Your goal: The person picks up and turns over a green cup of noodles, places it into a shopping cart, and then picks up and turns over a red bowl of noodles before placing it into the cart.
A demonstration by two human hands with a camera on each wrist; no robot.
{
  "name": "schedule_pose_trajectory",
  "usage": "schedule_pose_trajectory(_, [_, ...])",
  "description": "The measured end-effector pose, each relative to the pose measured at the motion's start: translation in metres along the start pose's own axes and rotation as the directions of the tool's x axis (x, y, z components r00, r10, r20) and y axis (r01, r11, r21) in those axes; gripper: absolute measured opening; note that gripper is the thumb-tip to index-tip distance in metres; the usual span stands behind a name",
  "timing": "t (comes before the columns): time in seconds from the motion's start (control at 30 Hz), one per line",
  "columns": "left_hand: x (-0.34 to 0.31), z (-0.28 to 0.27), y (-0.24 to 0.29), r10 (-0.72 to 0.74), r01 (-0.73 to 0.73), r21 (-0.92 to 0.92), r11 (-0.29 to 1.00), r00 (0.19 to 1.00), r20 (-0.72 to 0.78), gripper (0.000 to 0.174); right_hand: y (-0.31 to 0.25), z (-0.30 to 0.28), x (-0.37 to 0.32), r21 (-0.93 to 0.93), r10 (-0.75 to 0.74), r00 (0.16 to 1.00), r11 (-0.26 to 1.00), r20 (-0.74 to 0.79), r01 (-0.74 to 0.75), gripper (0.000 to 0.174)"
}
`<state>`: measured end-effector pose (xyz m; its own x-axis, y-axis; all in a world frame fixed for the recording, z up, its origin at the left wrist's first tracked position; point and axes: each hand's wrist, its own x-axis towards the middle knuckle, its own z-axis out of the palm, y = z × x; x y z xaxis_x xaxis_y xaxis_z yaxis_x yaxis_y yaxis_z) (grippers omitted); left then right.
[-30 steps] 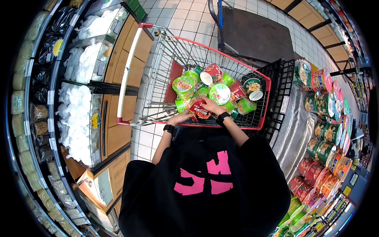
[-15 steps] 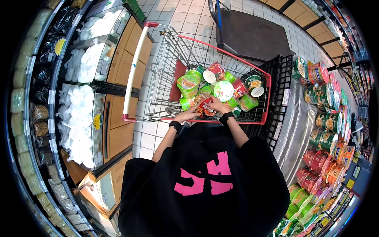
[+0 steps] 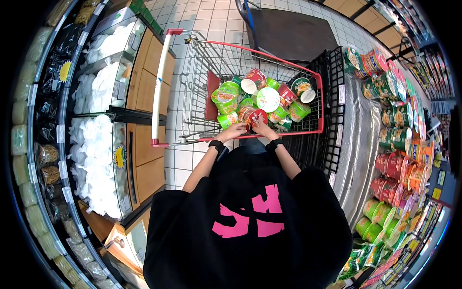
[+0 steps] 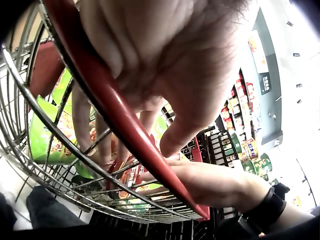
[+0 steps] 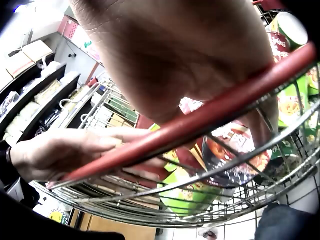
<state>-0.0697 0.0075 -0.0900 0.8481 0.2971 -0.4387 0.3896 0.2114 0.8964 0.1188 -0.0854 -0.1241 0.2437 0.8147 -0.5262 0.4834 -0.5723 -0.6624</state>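
Observation:
A shopping cart point(image 3: 161, 91) holds a pile of instant noodle bowls. Over its near red rail point(image 5: 210, 116) reach both hands, at a red noodle bowl point(image 3: 259, 116) near that side. The left hand point(image 3: 234, 131) has its fingers bent down inside the basket at the bowl's left. From the other side the right hand point(image 3: 263, 129) grips the bowl, thumb and fingers spread about it; its dark printed side shows in the right wrist view. Around it lie green noodle bowls point(image 3: 225, 94), a white-lidded one point(image 3: 268, 99) and a red one point(image 3: 253, 81) on its side.
Stacked noodle bowls point(image 3: 392, 164) line a display on the right, beside a black crate point(image 3: 332, 96). A dark platform trolley point(image 3: 291, 33) stands beyond the cart. Shelves with white bagged goods point(image 3: 98, 164) run along the left.
The red bowl, turned between both hands, has shifted up toward the pile and tilted. The cart's near rail now appears further from the body.

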Motion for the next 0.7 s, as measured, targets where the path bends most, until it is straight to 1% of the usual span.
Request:
schedule_pose_trajectory(0.03, [0.000,0.001,0.000,0.004,-0.004,0.007,1.000,1.000,0.012,0.049,-0.020,-0.009,-0.020,-0.223,0.115,0.992,0.969,0.042,-0.103,0.081])
schedule_pose_trajectory(0.1, [-0.003,0.004,0.004,-0.014,0.014,-0.011,1.000,0.999,-0.044,0.044,-0.027,-0.009,-0.033,-0.211,0.135,0.991,0.969,0.022,-0.127,0.077])
schedule_pose_trajectory(0.13, [-0.004,0.006,0.004,0.024,-0.024,-0.015,1.000,0.998,-0.059,0.042,-0.035,-0.010,-0.039,-0.227,0.130,0.992,0.965,-0.005,-0.127,0.073])
schedule_pose_trajectory(0.17, [-0.003,0.006,0.004,0.023,-0.024,-0.016,1.000,0.998,-0.058,0.042,-0.044,-0.015,-0.040,-0.252,0.120,0.993,0.960,-0.020,-0.121,0.069])
schedule_pose_trajectory(0.2, [-0.007,0.007,0.006,0.039,-0.040,-0.008,0.999,0.997,-0.060,0.041,-0.044,-0.011,-0.044,-0.229,0.048,0.996,0.971,-0.075,-0.064,0.057])
schedule_pose_trajectory(0.23, [-0.009,0.008,0.007,0.057,-0.058,-0.007,0.998,0.996,-0.075,0.040,-0.044,-0.010,-0.045,-0.225,0.050,0.995,0.972,-0.083,-0.068,0.057])
schedule_pose_trajectory(0.27, [-0.010,0.010,0.008,0.075,-0.074,0.007,0.997,0.994,-0.084,0.039,-0.043,-0.010,-0.044,-0.247,0.018,0.993,0.968,-0.115,-0.046,0.052])
schedule_pose_trajectory(0.33, [-0.013,0.012,0.007,0.099,-0.095,0.047,0.994,0.992,-0.082,0.038,-0.043,-0.001,-0.054,-0.281,-0.049,0.970,0.960,-0.238,-0.021,0.040])
schedule_pose_trajectory(0.37, [-0.012,0.013,0.007,0.116,-0.110,0.070,0.992,0.988,-0.105,0.037,-0.044,0.000,-0.053,-0.282,-0.048,0.970,0.959,-0.237,-0.022,0.040])
schedule_pose_trajectory(0.4, [-0.016,0.014,0.009,0.132,-0.119,0.103,0.988,0.983,-0.131,0.035,-0.043,0.004,-0.058,-0.318,-0.089,0.953,0.948,-0.288,-0.007,0.038])
schedule_pose_trajectory(0.43, [-0.019,0.016,0.012,0.138,-0.125,0.110,0.986,0.984,-0.117,0.035,-0.042,0.007,-0.061,-0.364,-0.140,0.935,0.931,-0.327,0.013,0.035])
schedule_pose_trajectory(0.47, [-0.020,0.015,0.014,0.138,-0.107,0.197,0.975,0.978,-0.154,0.035,-0.042,0.008,-0.061,-0.372,-0.139,0.925,0.928,-0.353,-0.002,0.030])
schedule_pose_trajectory(0.5, [-0.024,0.018,0.017,0.148,-0.095,0.294,0.951,0.975,-0.164,0.035,-0.041,0.011,-0.069,-0.359,-0.123,0.918,0.933,-0.377,-0.023,0.030])
schedule_pose_trajectory(0.53, [-0.029,0.020,0.020,0.189,-0.110,0.371,0.922,0.965,-0.183,0.037,-0.041,0.013,-0.073,-0.339,-0.166,0.899,0.941,-0.404,0.021,0.029])
schedule_pose_trajectory(0.57, [-0.031,0.018,0.023,0.189,-0.111,0.370,0.923,0.965,-0.183,0.037,-0.043,0.014,-0.073,-0.324,-0.214,0.882,0.943,-0.421,0.074,0.028])
schedule_pose_trajectory(0.6, [-0.037,0.020,0.027,0.156,-0.060,0.434,0.899,0.970,-0.189,0.037,-0.044,0.022,-0.082,-0.293,-0.282,0.801,0.946,-0.529,0.140,0.026])
schedule_pose_trajectory(0.63, [-0.043,0.022,0.031,0.125,-0.006,0.491,0.871,0.970,-0.210,0.038,-0.046,0.024,-0.088,-0.290,-0.274,0.797,0.948,-0.538,0.131,0.026])
schedule_pose_trajectory(0.67, [-0.042,0.022,0.028,0.153,-0.016,0.515,0.857,0.962,-0.225,0.038,-0.048,0.023,-0.088,-0.289,-0.276,0.796,0.948,-0.538,0.134,0.027])
schedule_pose_trajectory(0.7, [-0.050,0.025,0.031,0.152,-0.025,0.521,0.853,0.968,-0.202,0.038,-0.049,0.027,-0.097,-0.276,-0.260,0.791,0.954,-0.553,0.120,0.028])
